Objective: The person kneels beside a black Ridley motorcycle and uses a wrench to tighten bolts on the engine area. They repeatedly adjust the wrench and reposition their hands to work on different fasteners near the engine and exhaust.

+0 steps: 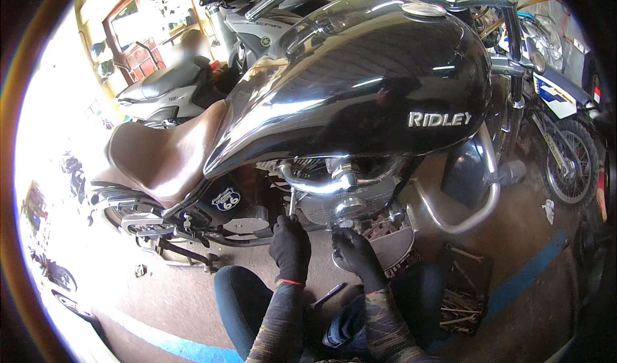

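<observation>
A motorcycle with a glossy black fuel tank [360,86] fills the middle of the view, its chrome engine parts [350,205] facing me. My left hand [290,244], in a dark glove, is closed around a slim metal tool [292,203] standing upright against the lower engine side. Only the tool's shaft shows, so its kind is unclear. Gloved as well, my right hand [355,254] has curled fingers just beside a round chrome part above the footboard [392,250]. Whatever those fingers may hold is hidden.
A box of wrenches [461,299] lies on the floor by my right knee. Between my legs is a slim pen-like tool [331,293]. The chrome guard bar [459,225] juts out at the right. Behind the brown seat [167,151], a person [204,67] is near a grey scooter [160,99].
</observation>
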Tool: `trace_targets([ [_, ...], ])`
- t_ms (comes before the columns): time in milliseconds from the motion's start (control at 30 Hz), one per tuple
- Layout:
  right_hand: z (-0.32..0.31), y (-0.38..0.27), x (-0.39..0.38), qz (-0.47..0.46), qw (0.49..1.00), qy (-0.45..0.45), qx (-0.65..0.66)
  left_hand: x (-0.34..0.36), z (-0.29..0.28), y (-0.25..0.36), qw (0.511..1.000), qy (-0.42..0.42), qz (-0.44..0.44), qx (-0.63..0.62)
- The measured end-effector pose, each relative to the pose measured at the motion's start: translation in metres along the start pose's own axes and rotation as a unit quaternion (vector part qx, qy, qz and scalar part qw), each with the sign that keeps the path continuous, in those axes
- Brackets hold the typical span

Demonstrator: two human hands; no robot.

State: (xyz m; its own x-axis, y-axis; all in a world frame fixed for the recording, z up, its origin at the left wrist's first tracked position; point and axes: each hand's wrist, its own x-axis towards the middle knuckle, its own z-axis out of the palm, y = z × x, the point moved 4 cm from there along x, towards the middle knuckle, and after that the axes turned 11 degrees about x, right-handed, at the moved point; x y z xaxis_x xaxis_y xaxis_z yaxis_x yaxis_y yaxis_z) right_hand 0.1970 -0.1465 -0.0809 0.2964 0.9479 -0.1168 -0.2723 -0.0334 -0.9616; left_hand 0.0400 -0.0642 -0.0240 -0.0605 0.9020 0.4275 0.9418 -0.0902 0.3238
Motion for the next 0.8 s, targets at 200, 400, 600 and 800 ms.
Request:
trace_targets([
  [200, 0.002, 0.001, -0.003, 0.009, 1.000, -0.011, -0.007, 0.018, 0.044, -0.036, 0.603, -0.518, -0.136, -0.591],
  [400, 0.005, 0.010, 0.001, 0.040, 0.998, -0.012, 0.041, 0.014, 0.036, -0.037, 0.717, -0.390, -0.163, -0.554],
  [600, 0.002, 0.018, 0.003, -0.001, 0.990, 0.000, -0.139, 0.003, 0.000, -0.005, 0.999, 0.022, -0.006, -0.032],
  [800, 0.004, 0.019, 0.003, -0.024, 0.994, -0.017, -0.107, 0.020, 0.036, -0.034, 0.684, -0.414, -0.114, -0.589],
])
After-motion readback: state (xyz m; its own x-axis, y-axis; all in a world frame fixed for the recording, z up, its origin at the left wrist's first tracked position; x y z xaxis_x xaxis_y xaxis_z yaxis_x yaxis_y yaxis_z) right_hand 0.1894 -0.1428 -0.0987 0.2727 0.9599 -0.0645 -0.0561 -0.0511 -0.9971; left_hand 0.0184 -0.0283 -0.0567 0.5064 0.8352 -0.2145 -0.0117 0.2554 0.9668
